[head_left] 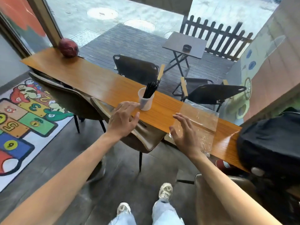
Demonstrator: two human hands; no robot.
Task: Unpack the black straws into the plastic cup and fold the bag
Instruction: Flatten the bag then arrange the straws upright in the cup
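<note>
- Black straws: stood in translucent plastic cup on wooden counter.
- Clear plastic bag: laid flat, overhanging counter edge; a slide-off is risked.
- Left hand, right hand: 2 spread, nothing grasped.

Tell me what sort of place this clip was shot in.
Probably a small cafe or drinks shop with window-side seating. A long wooden counter runs along a glass front, a plastic cup of black straws stands on it, and outside is a deck with folding chairs and a small table.
</note>
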